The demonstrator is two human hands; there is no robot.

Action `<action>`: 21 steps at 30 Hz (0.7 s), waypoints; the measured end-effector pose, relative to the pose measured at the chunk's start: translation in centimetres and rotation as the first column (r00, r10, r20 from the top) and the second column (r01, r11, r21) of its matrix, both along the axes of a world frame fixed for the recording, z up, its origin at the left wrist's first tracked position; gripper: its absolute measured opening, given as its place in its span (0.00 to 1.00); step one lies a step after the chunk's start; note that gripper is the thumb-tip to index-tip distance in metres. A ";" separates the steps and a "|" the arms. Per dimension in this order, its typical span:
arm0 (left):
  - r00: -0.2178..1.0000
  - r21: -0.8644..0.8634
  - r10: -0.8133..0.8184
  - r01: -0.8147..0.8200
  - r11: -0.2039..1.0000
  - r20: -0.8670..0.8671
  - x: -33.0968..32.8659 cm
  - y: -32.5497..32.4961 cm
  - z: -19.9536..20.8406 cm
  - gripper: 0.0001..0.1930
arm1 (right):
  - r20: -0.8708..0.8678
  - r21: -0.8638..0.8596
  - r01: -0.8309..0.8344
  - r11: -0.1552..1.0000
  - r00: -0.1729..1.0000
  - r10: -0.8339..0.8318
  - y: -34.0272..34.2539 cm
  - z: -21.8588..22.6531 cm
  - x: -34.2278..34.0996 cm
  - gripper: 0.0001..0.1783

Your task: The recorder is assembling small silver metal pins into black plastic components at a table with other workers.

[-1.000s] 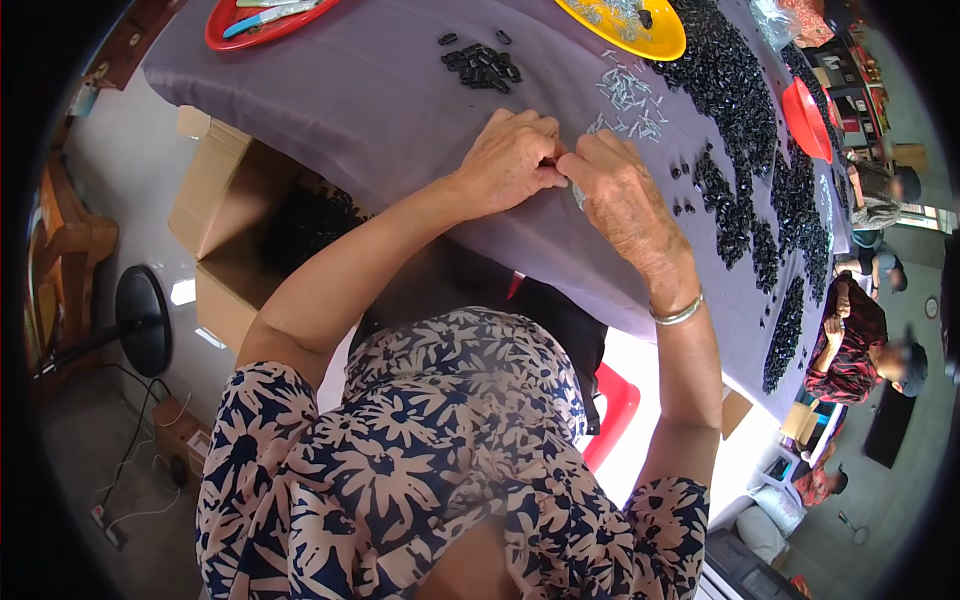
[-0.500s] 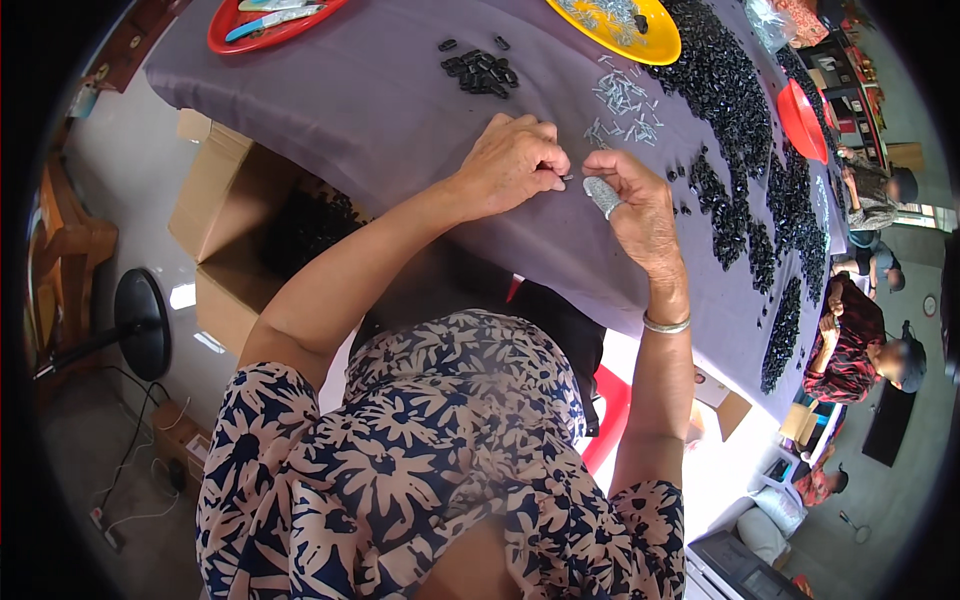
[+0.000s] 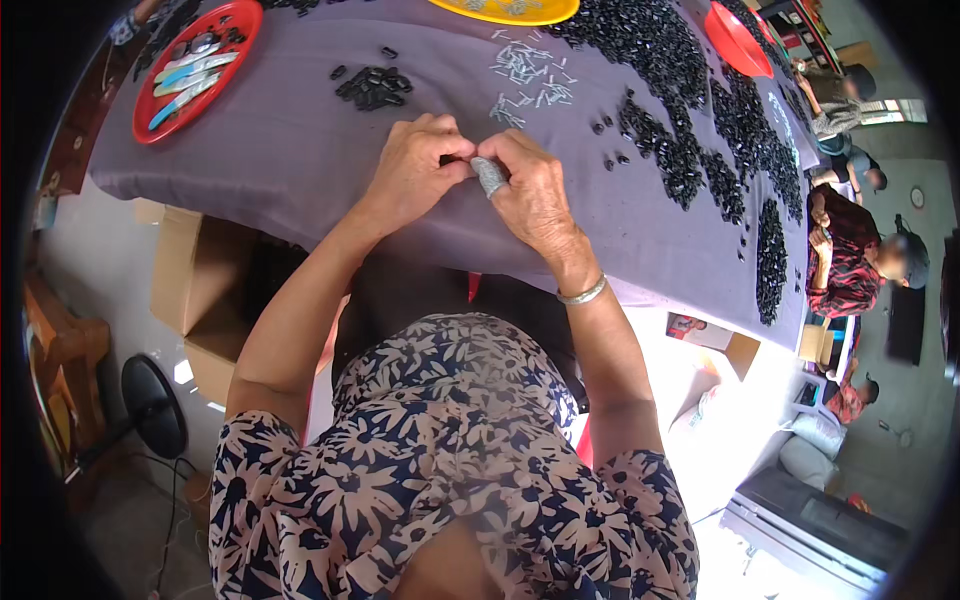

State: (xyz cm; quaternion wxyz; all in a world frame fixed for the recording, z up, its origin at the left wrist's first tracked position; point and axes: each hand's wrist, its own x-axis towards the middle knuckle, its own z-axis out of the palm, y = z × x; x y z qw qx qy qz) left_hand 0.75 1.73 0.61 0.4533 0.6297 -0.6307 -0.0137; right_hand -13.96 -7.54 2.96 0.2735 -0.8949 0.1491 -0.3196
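Observation:
My left hand [image 3: 422,165] is closed in a pinch above the purple-grey cloth; a small dark piece showed at its fingertips half a second ago, but the fingers now mostly hide it. Against those fingertips, my right hand [image 3: 530,185] pinches too, and what it holds, if anything, is hidden. A grey wrap [image 3: 490,177] covers my right thumb. Just beyond my left hand lies a small pile of black plastic pieces [image 3: 373,88]. Beyond my right hand are loose, thin clear pieces [image 3: 525,65], scattered on the cloth.
A red plate [image 3: 143,118] with knives lies far left. At the far edge is a yellow plate [image 3: 470,12]. Heaps of black pieces [image 3: 665,150] spread to the right, near a red bowl [image 3: 738,45]. A cardboard box [image 3: 180,265] stands below; people [image 3: 850,250] sit at right.
My right hand has come in to my left, so the fingertips that were apart now meet. The view has turned, moving the table things leftward in the picture.

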 end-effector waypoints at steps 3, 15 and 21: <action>0.991 0.078 -0.031 0.041 0.996 -0.128 0.1 -0.1 0.3 0.06 | -0.016 0.015 -0.002 1.000 1.000 0.002 0.1 0.2 -0.2 0.07; 0.990 0.096 -0.044 0.057 0.994 -0.133 -0.1 0.0 0.5 0.08 | 0.005 0.177 0.320 0.931 0.945 -0.326 -3.3 -0.5 -6.4 0.08; 0.989 0.111 -0.031 0.047 0.993 -0.144 0.2 0.3 0.6 0.08 | -0.070 -0.140 0.441 0.886 0.889 -0.453 -9.7 0.7 -12.9 0.11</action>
